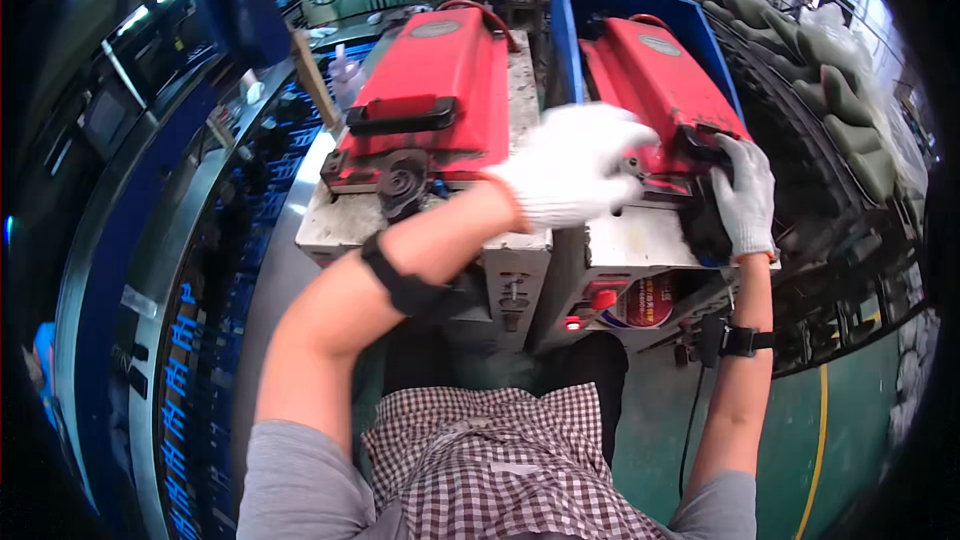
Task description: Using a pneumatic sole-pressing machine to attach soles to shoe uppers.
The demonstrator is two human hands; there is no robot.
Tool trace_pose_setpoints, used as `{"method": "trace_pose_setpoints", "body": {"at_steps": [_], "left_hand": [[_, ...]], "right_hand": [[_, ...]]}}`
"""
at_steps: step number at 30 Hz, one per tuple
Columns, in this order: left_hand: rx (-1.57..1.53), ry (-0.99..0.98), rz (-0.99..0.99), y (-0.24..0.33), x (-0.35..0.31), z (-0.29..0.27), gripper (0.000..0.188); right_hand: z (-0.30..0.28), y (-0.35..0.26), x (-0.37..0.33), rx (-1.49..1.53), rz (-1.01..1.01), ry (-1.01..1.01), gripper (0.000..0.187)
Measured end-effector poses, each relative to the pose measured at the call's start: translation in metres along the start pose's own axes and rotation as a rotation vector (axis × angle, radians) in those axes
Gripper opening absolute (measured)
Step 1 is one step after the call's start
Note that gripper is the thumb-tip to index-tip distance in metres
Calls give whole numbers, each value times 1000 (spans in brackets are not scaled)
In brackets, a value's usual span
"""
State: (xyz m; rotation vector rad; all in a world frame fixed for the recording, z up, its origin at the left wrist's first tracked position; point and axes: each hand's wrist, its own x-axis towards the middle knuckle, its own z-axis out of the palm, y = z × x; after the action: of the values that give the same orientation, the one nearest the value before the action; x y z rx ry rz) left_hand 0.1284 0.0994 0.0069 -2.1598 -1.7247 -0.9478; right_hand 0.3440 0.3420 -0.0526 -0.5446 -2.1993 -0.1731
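Both my hands wear white knitted gloves. My right hand (pixel 745 192) is at the front of the right red machine cover (pixel 665 75), its fingers curled over the black handle (pixel 702 143). My left hand (pixel 583 168), smeared a little by motion, is in front of the same cover's left corner, near a small metal latch part (pixel 632 168). Its fingers and thumb are apart, and nothing shows between them. To the left, a second red cover (pixel 440 65) lies lowered on its machine, with a black handle (pixel 402 118) and a round black knob (pixel 403 183).
A blue sheet-metal guard (pixel 566 25) surrounds the right cover. Below it are a red switch (pixel 603 298) and a lit red button (pixel 572 323). Dark green padded pieces (pixel 850 125) lie on a rack at right. Blue-pegged racks (pixel 180 370) stand at left.
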Motion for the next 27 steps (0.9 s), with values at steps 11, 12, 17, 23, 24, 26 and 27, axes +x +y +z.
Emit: {"method": "trace_pose_setpoints", "body": {"at_steps": [11,12,17,23,24,26,27], "left_hand": [[455,-157,-698,-109,-113,-103,56],[448,-240,-723,-108,-104,-106,59],[447,-283,-740,-113,-97,-98,55],[577,-90,-724,-124,-106,-84,39],[579,-85,-724,-124,-106,-83,39],[563,-55,-728,-123,-106,-81,28],[562,-54,-728,-122,-105,-81,28]], "right_hand": [[9,-9,5,-10,28,-12,40],[9,-10,6,1,46,-15,40],[15,-5,5,23,100,-45,43],[16,-7,5,39,72,-30,42],[16,-8,5,44,58,-10,41],[18,-5,4,44,51,-4,41],[18,-4,3,43,47,-1,41]]}}
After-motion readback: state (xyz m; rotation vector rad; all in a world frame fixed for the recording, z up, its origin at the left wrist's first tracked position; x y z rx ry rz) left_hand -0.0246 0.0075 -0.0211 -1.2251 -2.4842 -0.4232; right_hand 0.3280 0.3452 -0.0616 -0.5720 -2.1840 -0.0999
